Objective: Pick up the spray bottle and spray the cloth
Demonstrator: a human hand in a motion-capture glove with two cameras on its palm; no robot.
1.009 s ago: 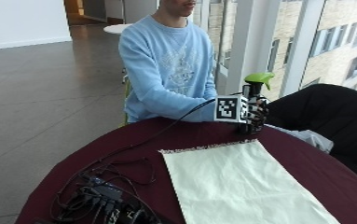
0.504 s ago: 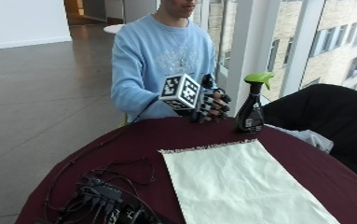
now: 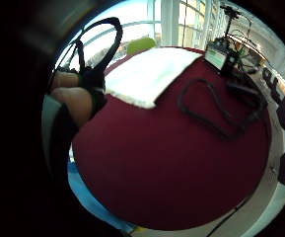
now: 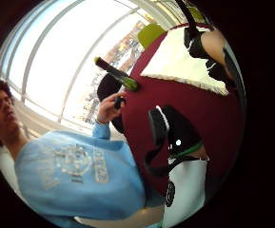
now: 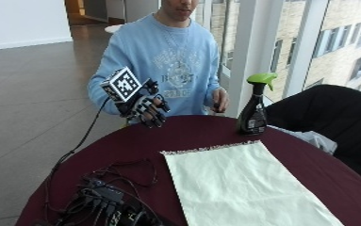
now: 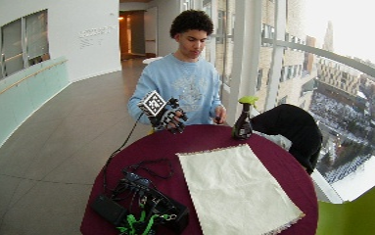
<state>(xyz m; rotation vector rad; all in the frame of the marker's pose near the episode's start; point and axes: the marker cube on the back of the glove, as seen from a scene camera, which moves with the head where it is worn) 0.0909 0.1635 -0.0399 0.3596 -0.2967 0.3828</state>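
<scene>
Left to right, outside view. Tangle of black cables and a black electronics box (image 5: 102, 200) on the near left part of the round table with dark red cloth cover (image 5: 205, 134). Black-gloved right hand (image 5: 145, 107) is raised above the table's far left edge, near the person's chest, palm down, fingers hanging loosely curled and spread, gripping nothing. It touches nothing, well apart from the bottle.

Pale cream rectangular cloth with fringed short edges (image 5: 246, 186) lies flat mid-table, running from near the far side toward the near right edge. Bare left hand (image 5: 218, 101) sits at the far table edge, fingers curled round a small dark object; can't tell what it is.

Dark spray bottle with bright green trigger head (image 5: 254, 113) stands upright on the table just beyond the cloth's far right corner, not on it. Black chair back (image 5: 331, 117) sits behind the table at right.
</scene>
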